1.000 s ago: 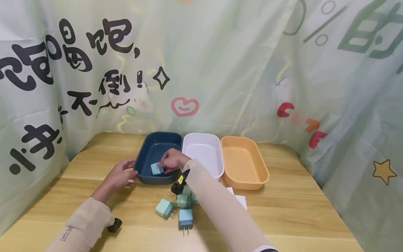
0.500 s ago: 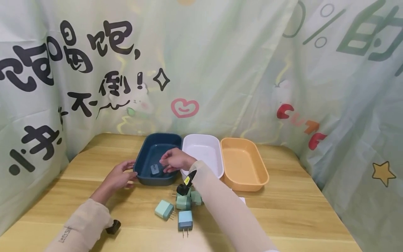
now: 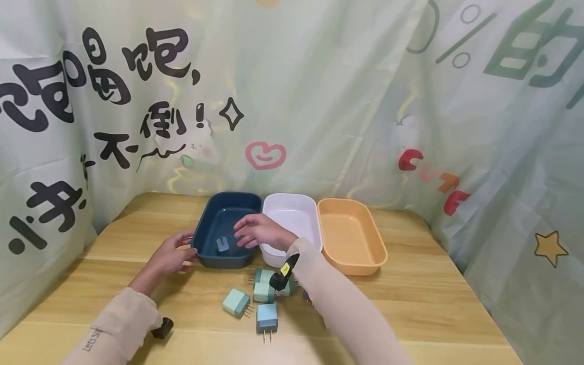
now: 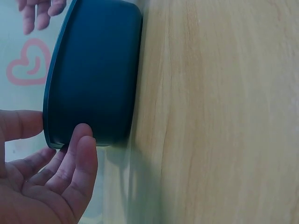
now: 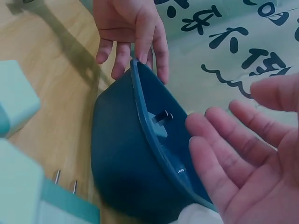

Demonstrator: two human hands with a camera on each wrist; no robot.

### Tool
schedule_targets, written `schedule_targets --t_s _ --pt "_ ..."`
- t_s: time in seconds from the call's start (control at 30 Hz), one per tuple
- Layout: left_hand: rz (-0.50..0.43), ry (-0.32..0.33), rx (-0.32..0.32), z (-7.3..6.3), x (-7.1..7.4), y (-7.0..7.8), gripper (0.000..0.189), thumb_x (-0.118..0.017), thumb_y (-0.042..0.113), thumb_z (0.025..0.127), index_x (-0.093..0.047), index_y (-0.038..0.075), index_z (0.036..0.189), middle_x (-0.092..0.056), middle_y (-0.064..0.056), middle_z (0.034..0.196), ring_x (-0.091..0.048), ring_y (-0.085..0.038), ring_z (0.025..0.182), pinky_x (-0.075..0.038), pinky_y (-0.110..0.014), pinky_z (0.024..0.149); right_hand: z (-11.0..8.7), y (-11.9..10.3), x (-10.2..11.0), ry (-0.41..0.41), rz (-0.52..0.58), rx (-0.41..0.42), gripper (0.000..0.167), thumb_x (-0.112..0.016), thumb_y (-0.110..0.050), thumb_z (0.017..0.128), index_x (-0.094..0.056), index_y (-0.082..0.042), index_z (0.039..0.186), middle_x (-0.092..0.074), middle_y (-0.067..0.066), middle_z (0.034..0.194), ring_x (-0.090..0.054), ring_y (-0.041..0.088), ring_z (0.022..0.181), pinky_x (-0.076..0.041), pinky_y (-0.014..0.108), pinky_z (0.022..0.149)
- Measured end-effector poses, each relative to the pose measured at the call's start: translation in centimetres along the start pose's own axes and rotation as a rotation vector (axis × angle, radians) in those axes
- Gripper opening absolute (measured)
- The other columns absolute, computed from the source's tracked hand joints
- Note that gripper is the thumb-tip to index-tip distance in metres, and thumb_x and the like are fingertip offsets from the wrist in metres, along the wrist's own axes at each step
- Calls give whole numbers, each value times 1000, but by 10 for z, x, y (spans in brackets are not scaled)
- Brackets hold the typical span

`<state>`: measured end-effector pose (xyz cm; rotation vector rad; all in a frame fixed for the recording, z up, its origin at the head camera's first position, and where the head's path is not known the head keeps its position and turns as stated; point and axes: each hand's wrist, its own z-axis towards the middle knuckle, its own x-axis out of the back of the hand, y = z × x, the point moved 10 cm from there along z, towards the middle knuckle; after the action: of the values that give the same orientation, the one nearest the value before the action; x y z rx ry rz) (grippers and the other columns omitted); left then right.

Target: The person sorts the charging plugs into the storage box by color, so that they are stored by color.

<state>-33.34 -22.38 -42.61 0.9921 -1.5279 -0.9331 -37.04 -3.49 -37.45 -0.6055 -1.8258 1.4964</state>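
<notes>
At the left of three bins, the dark blue bin (image 3: 204, 225) has a blue plug charger (image 3: 222, 244) lying inside; its metal prongs show in the right wrist view. My left hand (image 3: 171, 256) rests at the bin's near left corner, thumb at the rim and fingers along the outer wall. Over the bin's right side hovers my right hand (image 3: 262, 232), fingers spread and nothing in them. Several plug chargers lie in front of the bins: a mint one (image 3: 237, 302), a blue one (image 3: 266, 318), and a green cluster (image 3: 263, 293) partly hidden by the right wrist camera.
A white bin (image 3: 294, 203) and an orange bin (image 3: 353, 238) stand to the right of the dark blue one. All are on a wooden table (image 3: 410, 299). A printed cloth (image 3: 319, 101) hangs behind and at both sides.
My right hand has let go of the blue charger, which dropped onto the dark blue bin's floor. The hand has opened and drawn a little to the right. My left hand has stayed at the bin.
</notes>
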Motion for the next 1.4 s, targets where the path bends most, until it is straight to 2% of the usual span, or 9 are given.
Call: schedule_targets --t_s 0.23,0.43,0.57,0.7,0.8,0.93,1.03,1.27,1.4 --pt "2 -2 18 2 0 -4 57 -51 5 98 -27 -1 149 -34 -32 143 -64 -28 93 -55 -41 74 -21 -4 0 -60 -18 76 29 -50 -4 99 -50 12 123 -57 32 121 -67 29 98 -54 36 83" --pt "2 -9 18 3 1 -5 58 -52 6 98 -25 -1 149 -34 -32 144 -63 -27 93 -55 -41 74 -37 -4 0 -66 -48 94 26 -52 -6 99 -54 9 121 -58 31 121 -68 25 97 -53 35 84" --pt "2 -6 22 2 2 -5 58 -51 4 98 -26 -1 149 -34 -32 143 -63 -28 93 -55 -41 74 -48 -3 0 -72 -42 112 25 -52 -5 99 -54 9 119 -58 31 120 -68 24 96 -52 41 87" --pt "6 -8 20 0 0 -4 58 -52 4 97 -26 -2 149 -34 -32 143 -63 -29 93 -55 -42 75 -60 -2 -1 -87 -31 149 25 -53 -3 97 -54 11 118 -58 34 118 -66 34 100 -49 51 90" --pt "11 -6 22 0 0 -4 58 -52 5 97 -26 -1 149 -33 -32 144 -63 -29 94 -55 -42 75 -68 -1 -3 -103 -24 187 25 -54 0 96 -53 14 117 -57 36 116 -62 44 103 -51 47 88" --pt "10 1 29 1 0 -3 58 -51 5 98 -26 0 149 -34 -31 144 -63 -29 95 -55 -41 75 -76 2 -4 -121 -34 217 28 -56 1 94 -52 16 118 -60 33 114 -64 41 101 -53 35 84" --pt "4 1 28 2 0 -3 58 -52 5 98 -26 0 149 -34 -30 144 -63 -29 95 -55 -41 75 -82 5 -4 -127 -50 224 29 -57 1 93 -52 15 118 -61 30 113 -65 38 101 -53 32 82" --pt "4 -3 27 2 0 -2 58 -52 5 98 -26 0 149 -34 -30 145 -63 -28 95 -55 -41 74 -94 10 -3 -153 -54 271 27 -56 1 93 -53 15 116 -56 38 117 -66 35 100 -52 49 85" --pt "18 1 39 1 0 -3 58 -52 5 98 -26 0 149 -34 -30 145 -62 -30 97 -55 -41 75 -101 14 -3 -153 -43 278 26 -56 2 93 -53 15 115 -56 38 115 -63 44 100 -53 43 84"
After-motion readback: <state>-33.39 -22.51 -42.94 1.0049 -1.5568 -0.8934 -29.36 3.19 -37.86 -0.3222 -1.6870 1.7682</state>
